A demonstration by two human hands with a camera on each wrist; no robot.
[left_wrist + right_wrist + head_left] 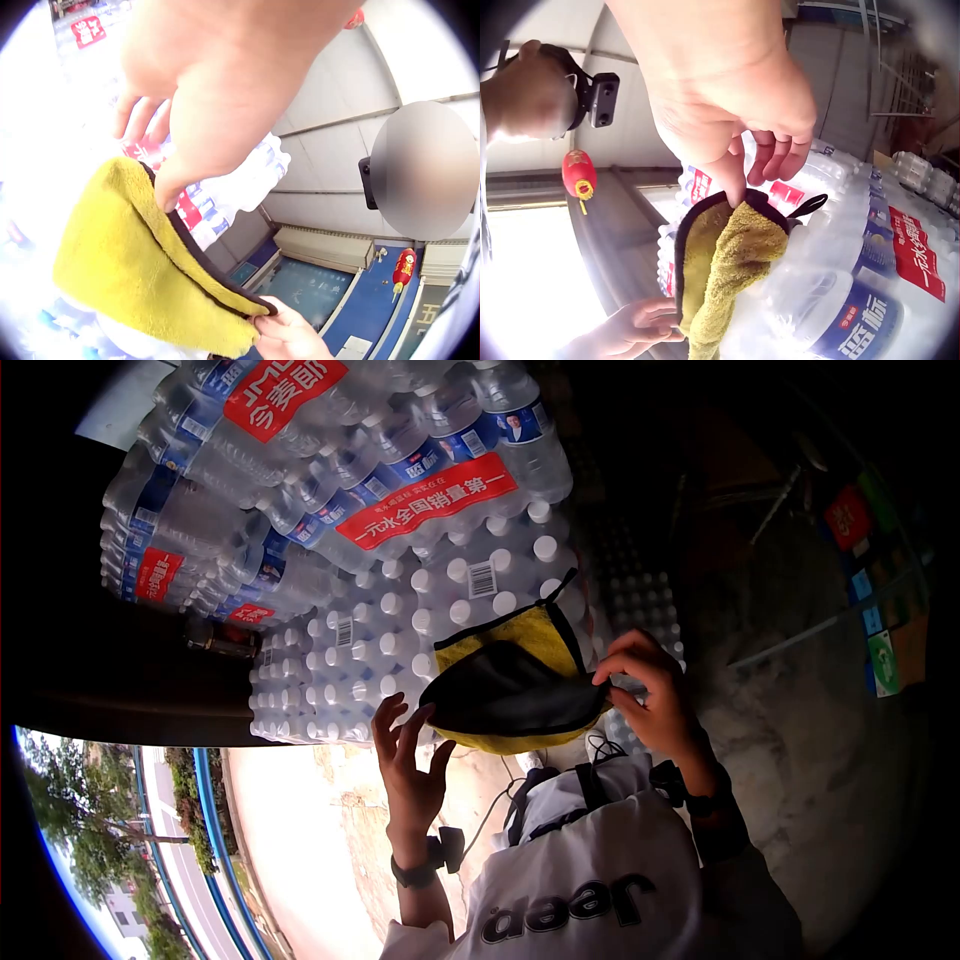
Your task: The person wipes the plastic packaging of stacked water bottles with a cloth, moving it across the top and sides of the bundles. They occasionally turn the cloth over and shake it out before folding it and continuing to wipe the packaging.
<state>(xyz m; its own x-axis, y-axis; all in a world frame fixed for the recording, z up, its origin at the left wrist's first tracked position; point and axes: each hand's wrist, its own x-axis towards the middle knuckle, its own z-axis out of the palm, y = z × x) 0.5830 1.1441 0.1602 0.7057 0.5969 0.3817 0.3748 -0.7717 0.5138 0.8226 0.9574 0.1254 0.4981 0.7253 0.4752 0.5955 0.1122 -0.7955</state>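
A yellow plush towel (515, 695) with a dark grey side and black edging is stretched between my two hands, partly folded over. My left hand (408, 772) pinches its left edge between thumb and fingers, the other fingers spread apart. At the opposite edge my right hand (650, 695) grips the black border with thumb and index finger. In the right wrist view the towel (731, 270) hangs in a fold below the right thumb, a black loop (808, 206) sticking out beside it. Shrink-wrapped packs of water bottles (430, 600) lie just behind and beneath the towel.
More bottle packs (390, 460) with red and blue labels are stacked higher at the back. Concrete floor (770, 780) spreads to the right, with colourful boxes (880, 630) at the far side. Bright ground (310, 820) and a road lie outside at left. A thin cable hangs near my body.
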